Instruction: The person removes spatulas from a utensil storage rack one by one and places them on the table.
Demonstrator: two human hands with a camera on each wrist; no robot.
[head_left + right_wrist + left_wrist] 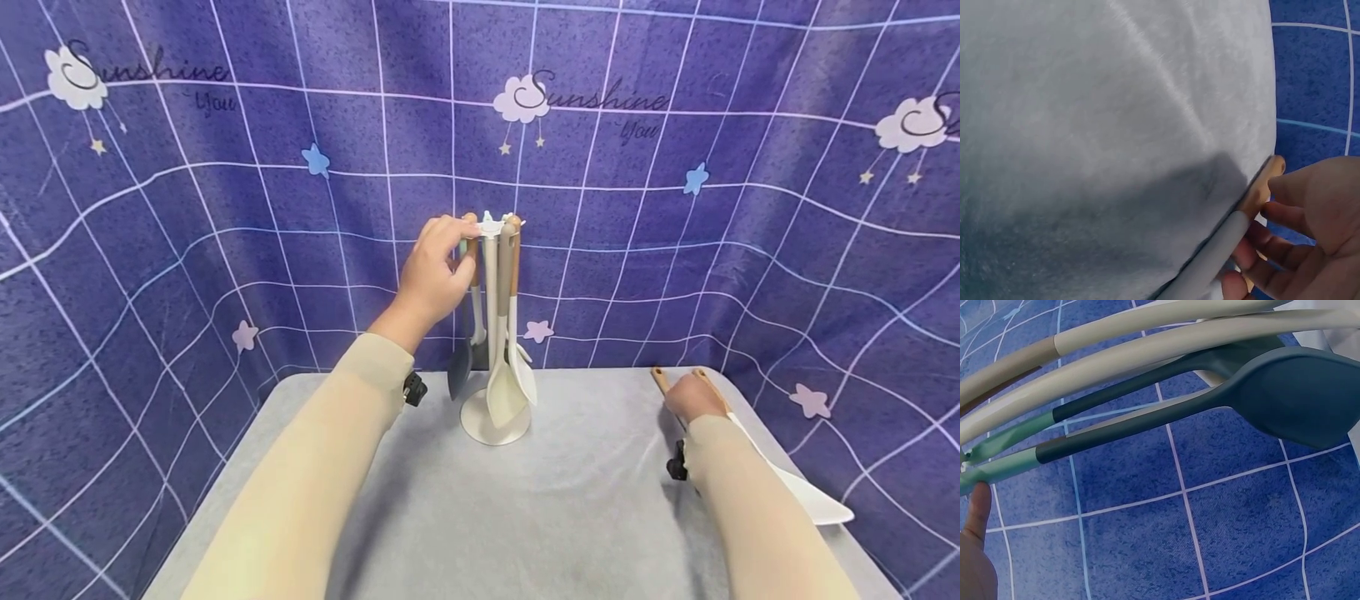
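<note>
A white utensil stand (491,227) with a round base holds several kitchen utensils at the back of the table. My left hand (435,271) grips the stand's top from the left, its thumb against the green handle (1007,469) of a dark turner (1300,394). Beside the turner hang a cream spoon (506,396) and wooden-handled white utensils. At the table's right, my right hand (693,398) pinches the wooden handle (1259,195) of a utensil with a white shaft (1210,259). Its head is hidden by my forearm. Another wooden-handled white utensil (813,500) lies just right of it.
A grey cloth covers the table (570,500). Behind and on both sides hangs a blue-purple curtain (615,275) with white grid lines, which meets the table's back edge close to the stand.
</note>
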